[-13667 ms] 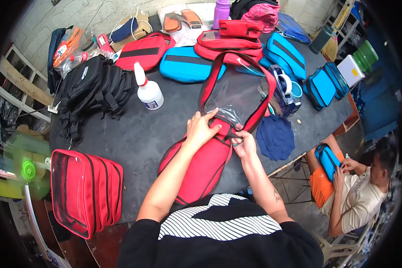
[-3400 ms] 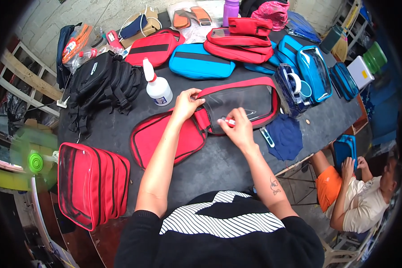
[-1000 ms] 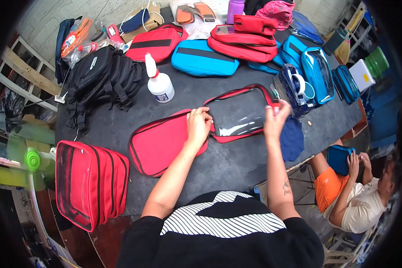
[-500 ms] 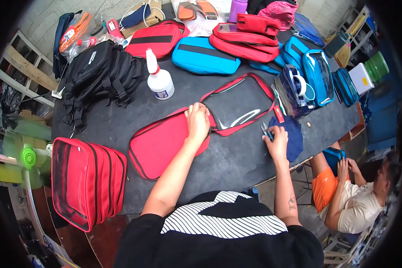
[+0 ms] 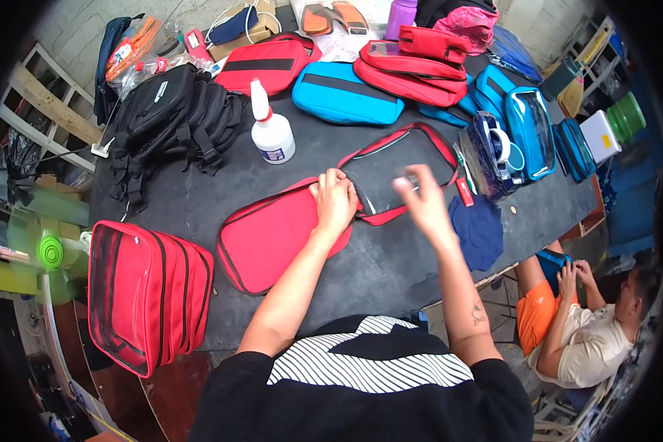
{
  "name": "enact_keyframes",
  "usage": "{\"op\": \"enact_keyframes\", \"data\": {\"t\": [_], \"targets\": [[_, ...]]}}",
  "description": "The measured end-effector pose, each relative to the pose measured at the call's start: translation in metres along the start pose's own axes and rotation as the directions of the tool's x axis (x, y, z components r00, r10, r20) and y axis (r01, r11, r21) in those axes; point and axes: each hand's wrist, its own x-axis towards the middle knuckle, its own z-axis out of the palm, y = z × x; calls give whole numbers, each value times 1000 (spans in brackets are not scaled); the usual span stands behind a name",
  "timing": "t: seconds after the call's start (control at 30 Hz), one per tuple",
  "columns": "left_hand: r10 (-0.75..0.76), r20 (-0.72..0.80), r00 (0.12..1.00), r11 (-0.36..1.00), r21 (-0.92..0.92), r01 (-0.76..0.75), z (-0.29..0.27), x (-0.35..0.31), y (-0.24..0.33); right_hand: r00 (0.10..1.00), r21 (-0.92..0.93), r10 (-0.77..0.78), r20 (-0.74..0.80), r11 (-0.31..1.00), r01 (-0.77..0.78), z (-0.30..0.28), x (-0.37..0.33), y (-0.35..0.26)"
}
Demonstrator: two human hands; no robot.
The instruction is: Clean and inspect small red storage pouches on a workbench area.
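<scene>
Left hand (image 5: 334, 202) presses flat, fingers spread, on an open red pouch (image 5: 272, 236); right hand (image 5: 422, 202), blurred, grip unclear, hovers over its clear panel (image 5: 394, 166).

A white glue bottle (image 5: 271, 134) stands upright on the dark table (image 5: 390, 269), just beside a black backpack (image 5: 173, 118). At the far edge lie a blue pouch (image 5: 346, 92) and a stack of red pouches (image 5: 412, 62), while a pile of red cases (image 5: 147, 295) sits at the near left corner. A green fan (image 5: 48, 250) spins off to the left, and a person in orange shorts (image 5: 582, 324) sits low on the right.
</scene>
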Motion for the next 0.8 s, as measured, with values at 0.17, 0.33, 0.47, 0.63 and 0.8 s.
{"op": "enact_keyframes", "data": {"t": [0.17, 0.33, 0.47, 0.63, 0.8], "targets": [[28, 109, 994, 994, -113, -16, -2, 0, -13, 980, -195, 7, 199, 980, 33, 53, 2, 14], [35, 161, 986, 985, -170, -7, -7, 0, -16, 972, -388, -157, 176, 896, 215, 47, -1, 0], [27, 136, 990, 991, -137, -9, -1, -2, -18, 888, -494, -363, 282, 739, 458, 50, 1, -7], [70, 132, 989, 986, -157, -49, -4, -2, -17, 814, -555, -468, 345, 598, 579, 56, 9, 0], [-33, 165, 986, 963, -258, 75, -7, -1, -19, 790, -533, -473, 390, 583, 613, 51, 9, -2]]}}
